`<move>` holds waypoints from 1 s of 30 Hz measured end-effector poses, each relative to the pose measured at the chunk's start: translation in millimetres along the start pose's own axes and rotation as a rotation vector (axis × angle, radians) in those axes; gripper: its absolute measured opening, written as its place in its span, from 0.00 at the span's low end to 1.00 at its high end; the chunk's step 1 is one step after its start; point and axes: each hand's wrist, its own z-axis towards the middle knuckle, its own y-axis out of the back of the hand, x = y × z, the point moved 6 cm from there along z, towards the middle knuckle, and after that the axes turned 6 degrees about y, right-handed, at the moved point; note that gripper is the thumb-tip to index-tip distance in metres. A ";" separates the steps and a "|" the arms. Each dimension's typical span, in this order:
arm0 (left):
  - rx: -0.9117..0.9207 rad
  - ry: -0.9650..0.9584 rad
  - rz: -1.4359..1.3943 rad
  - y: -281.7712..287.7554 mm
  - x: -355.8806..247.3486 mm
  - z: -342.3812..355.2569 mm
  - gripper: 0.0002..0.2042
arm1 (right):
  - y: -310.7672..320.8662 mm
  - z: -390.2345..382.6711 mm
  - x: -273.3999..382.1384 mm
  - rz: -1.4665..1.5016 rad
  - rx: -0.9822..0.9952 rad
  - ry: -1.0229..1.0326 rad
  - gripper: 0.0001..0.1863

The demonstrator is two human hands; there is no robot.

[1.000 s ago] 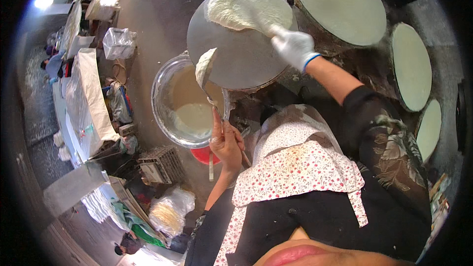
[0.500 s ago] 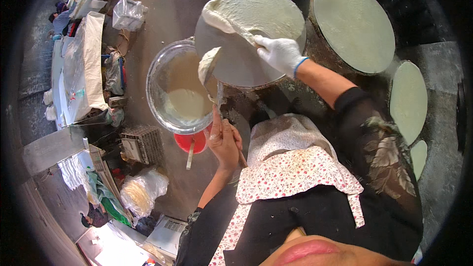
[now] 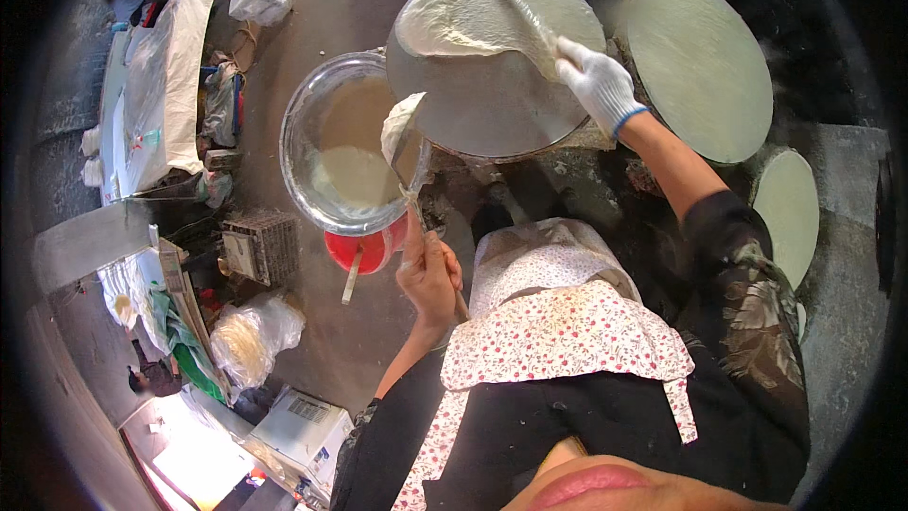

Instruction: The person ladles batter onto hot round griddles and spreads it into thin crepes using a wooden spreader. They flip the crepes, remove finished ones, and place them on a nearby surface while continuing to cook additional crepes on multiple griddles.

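My bare left hand (image 3: 430, 276) is closed around the handle of a ladle (image 3: 401, 132) with pale batter in its bowl. The ladle's bowl is raised over the right side of a round basin (image 3: 295, 191), which holds more batter (image 3: 355, 175). In front of me is a large round griddle (image 3: 501, 114), its near part bare and grey. Wet batter (image 3: 454, 24) covers its far part. My right hand (image 3: 601, 90), in a white knit glove, grips a long batter-coated spreader (image 3: 525, 19), blurred by motion, which lies across the batter's right side.
On the right, a second griddle (image 3: 700, 66) and a third (image 3: 787, 218) carry thin pale sheets. Below the basin stands a red bucket (image 3: 364, 251) with a stick in it. At left are a wire crate (image 3: 260, 248), a plastic bag (image 3: 255, 336) and a cloth-covered table (image 3: 180, 85).
My right hand has swept the spreader rightward, turning it so its tip points away from me; batter now reaches further over the griddle's far side. My left hand still holds the ladle above the basin.
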 end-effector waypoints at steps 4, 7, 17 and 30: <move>-0.025 0.088 -0.023 -1.8 4.2 -4.5 0.25 | -24.3 -2.9 -7.3 0.115 0.255 0.011 0.20; -0.046 0.082 -0.016 -0.6 5.0 -7.6 0.25 | -29.8 -13.9 -11.8 0.277 0.427 -0.060 0.22; -0.046 0.098 -0.019 5.0 12.6 -6.0 0.24 | -33.0 -10.3 -2.3 0.218 0.370 0.022 0.18; -0.146 0.197 0.079 15.5 8.7 2.1 0.24 | -23.6 4.7 -9.3 0.273 0.464 -0.032 0.20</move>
